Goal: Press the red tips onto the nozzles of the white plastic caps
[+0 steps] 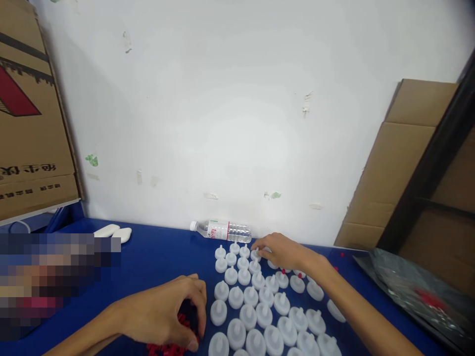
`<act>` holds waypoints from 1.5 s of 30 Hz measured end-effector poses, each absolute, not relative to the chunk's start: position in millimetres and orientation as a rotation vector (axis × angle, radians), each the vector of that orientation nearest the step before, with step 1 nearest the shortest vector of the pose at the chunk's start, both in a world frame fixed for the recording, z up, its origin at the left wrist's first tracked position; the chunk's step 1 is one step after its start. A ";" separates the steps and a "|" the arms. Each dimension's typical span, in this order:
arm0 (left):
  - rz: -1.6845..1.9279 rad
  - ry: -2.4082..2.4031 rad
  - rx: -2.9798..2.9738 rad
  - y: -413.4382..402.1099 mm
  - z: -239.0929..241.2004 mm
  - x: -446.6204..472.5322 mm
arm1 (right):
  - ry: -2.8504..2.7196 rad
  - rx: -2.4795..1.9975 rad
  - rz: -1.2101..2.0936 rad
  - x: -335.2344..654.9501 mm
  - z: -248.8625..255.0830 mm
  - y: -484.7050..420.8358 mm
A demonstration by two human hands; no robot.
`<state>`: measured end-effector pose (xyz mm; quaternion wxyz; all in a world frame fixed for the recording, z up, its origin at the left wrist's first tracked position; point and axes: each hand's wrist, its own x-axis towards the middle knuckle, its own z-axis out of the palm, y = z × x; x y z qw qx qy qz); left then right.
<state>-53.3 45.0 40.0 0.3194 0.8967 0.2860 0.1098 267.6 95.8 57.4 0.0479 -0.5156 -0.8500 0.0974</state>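
Several white round plastic caps [256,306] with a small peg on top stand in rows on the blue table [156,257]. My right hand [284,251] reaches to the far rows, its fingers pinched at a white cap [255,255] there. My left hand [166,311] rests near the front edge, fingers curled over a heap of small red parts [166,349]; what the fingers grip is hidden.
A clear water bottle [222,230] lies on its side against the white wall. Two white oval pieces [113,232] lie at the back left. Cardboard boxes [29,123] stand left, cardboard sheets [401,163] right. A dark plastic bag [415,291] lies at the right.
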 end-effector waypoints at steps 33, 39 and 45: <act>0.947 1.000 1.880 54.1 21.0 -35.2 | -2.434 -1.070 0.552 212.3 75.0 55.4; 0.991 0.847 1.667 45.3 16.3 -28.2 | -2.392 -1.015 0.584 195.0 70.4 49.6; 1.036 0.844 1.618 47.7 18.9 -27.1 | -2.396 -0.953 0.709 193.0 65.5 55.4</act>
